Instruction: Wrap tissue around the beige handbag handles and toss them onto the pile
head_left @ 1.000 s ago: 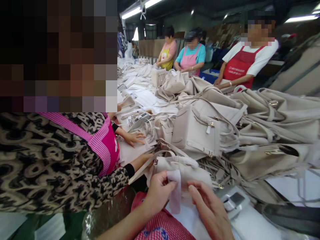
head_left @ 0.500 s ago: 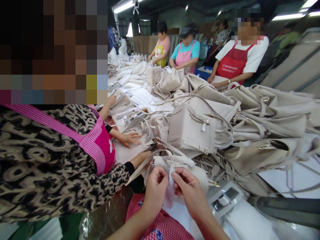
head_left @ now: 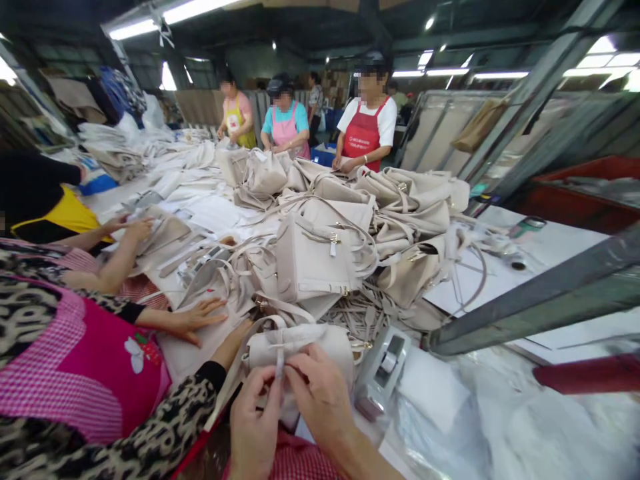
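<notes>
A beige handbag [head_left: 337, 350] lies in front of me with its strap looped up over it. My left hand [head_left: 257, 413] pinches a thin whitish wrapping sheet [head_left: 280, 359] at the near side of the bag's handle. Close beside it, my right hand [head_left: 320, 383] is closed on the same sheet, thumb and fingers bent together. The sheet's lower part is mostly hidden behind my fingers. Just right of the bag sits a grey tape dispenser [head_left: 384, 367]. A co-worker's hand [head_left: 197, 320] rests flat to the left, and that person's other hand reaches behind the bag.
More beige handbags [head_left: 315, 260] are heaped across the table, with loose straps [head_left: 360, 310] beneath them. Clear plastic [head_left: 540, 420] covers the near right. A grey metal beam [head_left: 540, 293] slants in from the right. Several people stand along the far side.
The view has swung right, showing more of the room's right side. My right hand has turned further over the sheet, and less of the sheet hangs visibly below my fingers.
</notes>
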The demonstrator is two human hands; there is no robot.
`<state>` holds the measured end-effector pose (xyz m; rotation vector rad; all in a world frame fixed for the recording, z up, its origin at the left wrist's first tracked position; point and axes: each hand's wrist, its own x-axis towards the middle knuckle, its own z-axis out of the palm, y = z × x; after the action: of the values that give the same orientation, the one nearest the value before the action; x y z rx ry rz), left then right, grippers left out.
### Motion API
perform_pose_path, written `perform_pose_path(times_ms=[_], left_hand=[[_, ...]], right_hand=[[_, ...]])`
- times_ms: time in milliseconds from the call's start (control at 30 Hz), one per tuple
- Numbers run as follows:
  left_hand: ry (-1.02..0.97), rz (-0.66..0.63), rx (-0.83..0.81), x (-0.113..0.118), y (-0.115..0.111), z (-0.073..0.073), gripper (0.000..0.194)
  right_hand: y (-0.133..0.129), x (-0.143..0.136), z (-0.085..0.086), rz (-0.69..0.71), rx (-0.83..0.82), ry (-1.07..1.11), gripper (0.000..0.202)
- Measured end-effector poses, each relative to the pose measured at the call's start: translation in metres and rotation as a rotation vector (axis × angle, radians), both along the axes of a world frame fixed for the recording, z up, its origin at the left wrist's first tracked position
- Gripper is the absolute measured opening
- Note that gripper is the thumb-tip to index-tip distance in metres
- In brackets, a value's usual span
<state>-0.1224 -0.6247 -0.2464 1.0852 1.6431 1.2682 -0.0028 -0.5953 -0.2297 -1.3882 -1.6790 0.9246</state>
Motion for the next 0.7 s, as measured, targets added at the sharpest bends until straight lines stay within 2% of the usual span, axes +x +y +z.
perform_pose_path(times_ms=[67, 133, 200, 300, 367, 433, 467, 533, 600, 667, 700], left_hand=[[0.085, -0.016, 0.065, -0.002, -0.002, 0.003, 0.016], [0.031, -0.031, 0.065, -0.002, -0.003, 0.005, 0.016], [-0.186, -0.043, -0.023, 0.000, -0.003, 0.006, 0.023], [-0.638, -0.050, -0.266, 0.002, 0.001, 0.002, 0.041], [-0.803, -0.032, -0.416, 0.002, 0.004, 0.000, 0.050], [-0.843, 0.011, -0.478, 0.002, 0.008, -0.001, 0.050], [-0.841, 0.025, -0.485, 0.002, 0.009, -0.001, 0.048], [-0.812, 0.050, -0.457, 0.000, 0.012, -0.001, 0.045], [-0.770, 0.077, -0.415, -0.001, 0.015, -0.002, 0.041], [-0.724, 0.063, -0.389, -0.003, 0.018, -0.004, 0.038], [-0.704, 0.040, -0.380, -0.004, 0.019, -0.005, 0.037]], right_hand=[[-0.002, 0.000, 0.003, 0.017, -0.063, 0.036, 0.024], [-0.002, -0.002, 0.004, 0.000, -0.147, 0.167, 0.022], [0.001, -0.005, 0.002, 0.006, -0.207, 0.363, 0.018], [0.006, -0.010, -0.003, 0.019, -0.214, 0.585, 0.013], [0.008, -0.011, -0.005, 0.008, -0.131, 0.542, 0.011], [0.007, -0.006, -0.004, 0.045, -0.028, 0.418, 0.013], [0.006, 0.000, -0.003, 0.091, -0.023, 0.386, 0.014], [-0.001, 0.022, -0.004, 0.142, -0.140, 0.420, 0.018], [-0.010, 0.056, -0.012, 0.002, -0.332, 0.479, 0.027], [-0.019, 0.098, -0.028, -0.338, -0.435, 0.438, 0.032], [-0.024, 0.119, -0.039, -0.462, -0.451, 0.405, 0.032]])
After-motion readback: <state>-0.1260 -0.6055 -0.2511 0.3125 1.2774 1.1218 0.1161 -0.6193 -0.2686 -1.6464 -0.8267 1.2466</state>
